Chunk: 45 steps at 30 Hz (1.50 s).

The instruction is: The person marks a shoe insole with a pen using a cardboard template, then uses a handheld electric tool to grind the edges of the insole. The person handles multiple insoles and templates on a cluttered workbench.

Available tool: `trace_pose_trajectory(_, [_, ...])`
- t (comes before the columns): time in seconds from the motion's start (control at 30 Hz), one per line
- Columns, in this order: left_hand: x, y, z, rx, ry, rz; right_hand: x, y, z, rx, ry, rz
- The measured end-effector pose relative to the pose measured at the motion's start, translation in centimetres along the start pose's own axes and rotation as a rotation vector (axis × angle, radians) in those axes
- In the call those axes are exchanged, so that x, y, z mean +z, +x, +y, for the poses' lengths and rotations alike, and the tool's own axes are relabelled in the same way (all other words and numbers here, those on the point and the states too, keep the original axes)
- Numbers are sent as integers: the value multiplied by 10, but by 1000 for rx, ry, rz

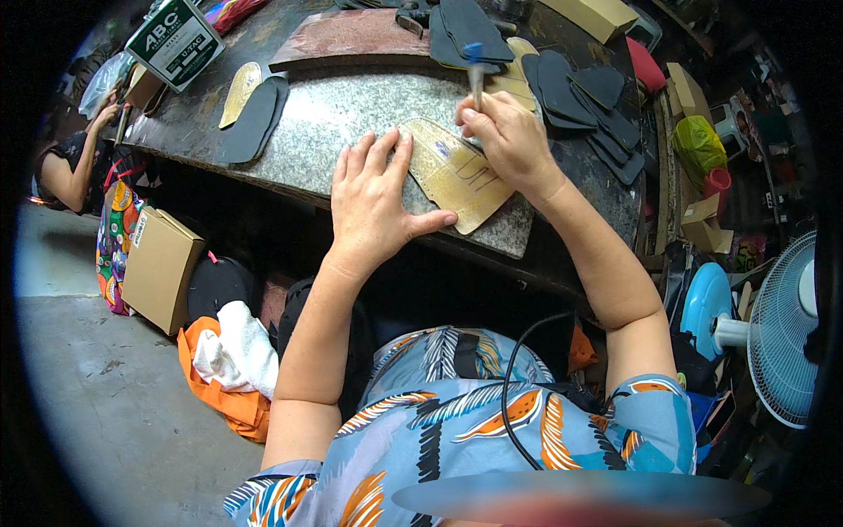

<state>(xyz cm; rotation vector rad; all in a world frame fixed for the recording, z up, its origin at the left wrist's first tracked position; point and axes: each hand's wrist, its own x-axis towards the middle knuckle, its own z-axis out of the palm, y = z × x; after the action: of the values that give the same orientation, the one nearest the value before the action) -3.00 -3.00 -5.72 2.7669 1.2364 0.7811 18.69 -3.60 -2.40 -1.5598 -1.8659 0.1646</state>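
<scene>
A tan, sole-shaped template (468, 183) with pen marks lies on a grey speckled stone slab (309, 123). My left hand (373, 191) rests flat with fingers spread, its index finger and thumb touching the template's left side. My right hand (509, 145) is closed round a slim upright tool (475, 75) with a blue top end, over the template's upper right part. The tool's lower end is hidden by my fingers, so its exact kind does not show. Dark grey sole-shaped pieces (562, 92) are piled just beyond my right hand.
More dark soles (253, 123) and a tan one (240, 95) lie at the slab's left. A reddish block (351, 39) stands behind. A green-and-white can (176, 44) is at far left, near another person's arm (75, 162). A fan (786, 329) stands at right.
</scene>
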Motion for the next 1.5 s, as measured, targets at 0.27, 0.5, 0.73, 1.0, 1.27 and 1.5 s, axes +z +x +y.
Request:
trace_pose_trajectory(0.27, [6,-1,-2,-6,-12,76,-1,-3,2,111,-255,-225])
trace_pose_trajectory(0.5, [10,-3,-4,-11,-33,102,-2,4,25,100,204,-121])
trace_pose_trajectory(0.73, [15,-4,-6,7,-48,127,-2,12,68,179,422,-78])
trace_pose_trajectory(1.0, [-2,-15,16,227,-271,350,-20,17,96,242,726,-27])
trace_pose_trajectory(1.27, [0,-22,49,319,-241,81,-33,14,115,347,1107,-103])
trace_pose_trajectory(1.5, [1,-31,45,304,-228,105,-27,16,115,336,1073,-85])
